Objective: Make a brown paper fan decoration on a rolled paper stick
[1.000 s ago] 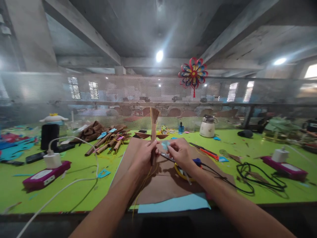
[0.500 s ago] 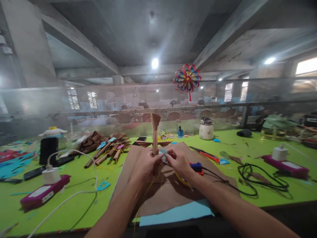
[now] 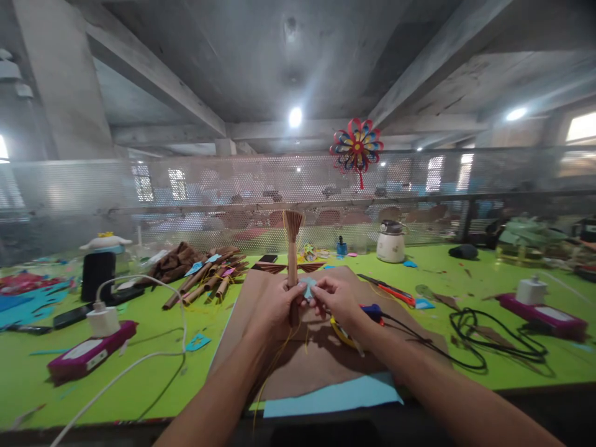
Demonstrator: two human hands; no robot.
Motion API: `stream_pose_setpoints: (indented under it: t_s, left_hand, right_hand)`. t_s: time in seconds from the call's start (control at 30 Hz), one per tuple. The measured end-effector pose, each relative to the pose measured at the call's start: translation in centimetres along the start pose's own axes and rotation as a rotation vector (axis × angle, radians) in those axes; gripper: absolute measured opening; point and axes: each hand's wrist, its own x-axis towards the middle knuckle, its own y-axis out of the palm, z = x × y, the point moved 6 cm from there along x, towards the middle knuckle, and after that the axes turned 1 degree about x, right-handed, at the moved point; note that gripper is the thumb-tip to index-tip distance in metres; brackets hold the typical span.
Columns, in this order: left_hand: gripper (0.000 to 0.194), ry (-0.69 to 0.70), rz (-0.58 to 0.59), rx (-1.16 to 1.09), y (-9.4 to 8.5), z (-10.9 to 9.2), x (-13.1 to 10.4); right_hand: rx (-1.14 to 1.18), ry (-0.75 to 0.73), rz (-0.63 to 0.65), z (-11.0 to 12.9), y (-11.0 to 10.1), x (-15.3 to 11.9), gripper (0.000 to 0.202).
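My left hand (image 3: 278,305) is wrapped round the lower part of an upright brown paper roll (image 3: 292,254), whose top spreads in a pleated fan. Pleated brown wings stick out on both sides of the roll. Against it, my right hand (image 3: 336,303) pinches a small light-blue paper piece (image 3: 308,288), partly hidden by the fingers. Yellow thread (image 3: 274,366) hangs below my left hand. Both hands are above a brown paper sheet (image 3: 326,385), with light-blue paper (image 3: 335,403) under its front edge.
Brown rolls (image 3: 205,282) lie back left. Knife-like tools (image 3: 388,290), a blue-handled tool (image 3: 371,312) and black cable (image 3: 498,338) are right. Purple power strips (image 3: 90,354) stand at both sides. A white jar (image 3: 390,243) and mesh screen (image 3: 223,198) are behind.
The fingers of my right hand have shifted slightly round the blue piece, and more of it shows. The view has moved a little; my left hand still grips the roll.
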Motion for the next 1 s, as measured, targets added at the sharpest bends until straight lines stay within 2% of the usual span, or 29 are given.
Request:
stream_pose_setpoints:
  t_s: [0.37,0.5,0.8,1.0]
  left_hand:
    - [0.014,-0.037,-0.036,0.076,0.4,-0.6,-0.6]
    - [0.013,-0.041,-0.007,0.067,0.8,-0.6,-0.9]
    - [0.014,-0.050,-0.079,-0.002,-0.7,0.1,-0.2]
    - [0.012,-0.063,-0.048,-0.017,-0.1,-0.1,-0.2]
  right_hand:
    - [-0.060,-0.002,-0.028,-0.2,-0.7,0.0,0.038]
    - [-0.013,0.042,-0.007,-0.2,-0.7,-0.3,0.038]
    - [0.020,0.081,0.009,-0.3,-0.6,-0.3,0.035]
    - [0.014,0.070,0.027,-0.3,-0.4,-0.4,0.034]
